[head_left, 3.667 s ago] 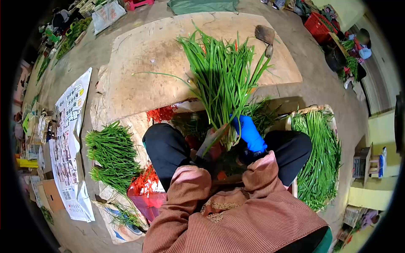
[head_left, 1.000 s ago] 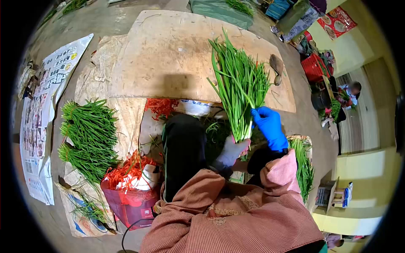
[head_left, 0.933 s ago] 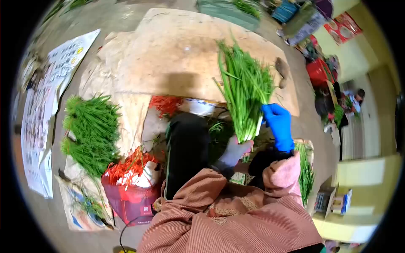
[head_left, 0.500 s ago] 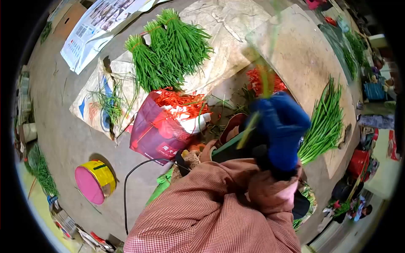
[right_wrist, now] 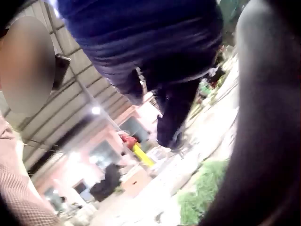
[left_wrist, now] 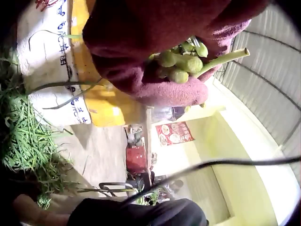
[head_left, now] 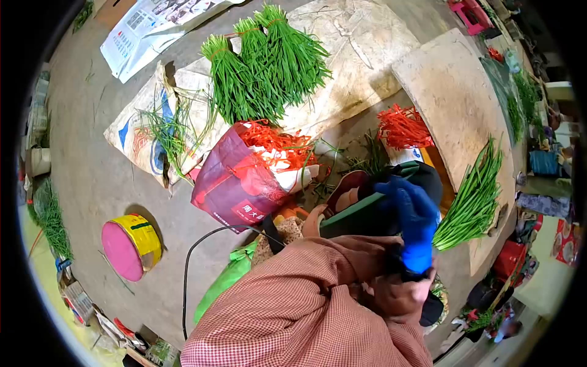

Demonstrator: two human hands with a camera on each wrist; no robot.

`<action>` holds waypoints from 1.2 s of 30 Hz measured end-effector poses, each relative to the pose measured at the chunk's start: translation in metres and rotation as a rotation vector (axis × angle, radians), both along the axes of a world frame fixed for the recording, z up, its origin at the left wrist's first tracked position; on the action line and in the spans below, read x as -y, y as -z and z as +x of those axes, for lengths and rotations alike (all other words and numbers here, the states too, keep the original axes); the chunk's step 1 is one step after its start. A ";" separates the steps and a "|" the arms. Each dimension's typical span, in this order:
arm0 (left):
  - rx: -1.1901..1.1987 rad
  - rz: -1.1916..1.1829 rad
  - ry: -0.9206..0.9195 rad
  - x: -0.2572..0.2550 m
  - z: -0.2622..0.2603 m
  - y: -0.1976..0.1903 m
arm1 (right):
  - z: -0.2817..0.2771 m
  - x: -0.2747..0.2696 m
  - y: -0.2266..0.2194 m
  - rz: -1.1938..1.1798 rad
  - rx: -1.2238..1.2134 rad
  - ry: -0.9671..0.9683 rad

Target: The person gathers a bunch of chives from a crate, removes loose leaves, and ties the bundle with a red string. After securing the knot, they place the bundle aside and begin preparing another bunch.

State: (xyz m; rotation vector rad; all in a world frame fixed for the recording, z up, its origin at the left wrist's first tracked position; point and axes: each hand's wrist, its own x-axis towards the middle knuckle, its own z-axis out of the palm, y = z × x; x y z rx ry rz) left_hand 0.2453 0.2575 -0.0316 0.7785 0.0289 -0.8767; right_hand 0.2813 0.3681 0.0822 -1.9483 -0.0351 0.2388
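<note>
A bunch of garlic chives (head_left: 469, 205) slants over the board at the right of the head view. My left hand (left_wrist: 164, 92), in a glove that looks maroon in the left wrist view, grips the bunch round its base. Pale round stem ends (left_wrist: 181, 66) poke out of its fist. In the head view that hand is hidden behind my right arm. My right hand (head_left: 408, 211), in a blue glove, is blurred over my lap, left of the bunch. Its fingers are loosely bent, with no stalk showing between them.
Tied chive bundles (head_left: 263, 67) lie on sacking at the upper left. A maroon bag (head_left: 241, 180) with red ties stands below them. Further left is a yellow drum-shaped stool (head_left: 131, 244). The wooden board (head_left: 455, 92) and more red ties (head_left: 403, 127) are beyond my knee.
The head view has swung down and left. My right hand has left the bunch and moved left; the blurred green stalk in it half a second ago is gone. The left hand keeps the bunch.
</note>
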 end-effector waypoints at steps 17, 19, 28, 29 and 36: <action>-0.012 0.018 0.219 -0.004 -0.004 0.018 | -0.093 0.233 0.085 -0.132 -0.311 0.824; 0.008 0.069 0.230 -0.002 -0.004 0.027 | -0.081 0.231 0.104 -0.024 -0.009 0.819; 0.300 0.023 0.254 -0.006 0.007 0.028 | -0.078 0.225 0.111 0.330 0.019 0.970; 0.305 0.083 0.208 -0.006 0.008 0.028 | -0.080 0.226 0.115 0.333 0.018 0.974; 0.041 -0.035 -0.002 0.005 0.010 0.031 | -0.082 0.221 0.126 0.394 0.098 1.091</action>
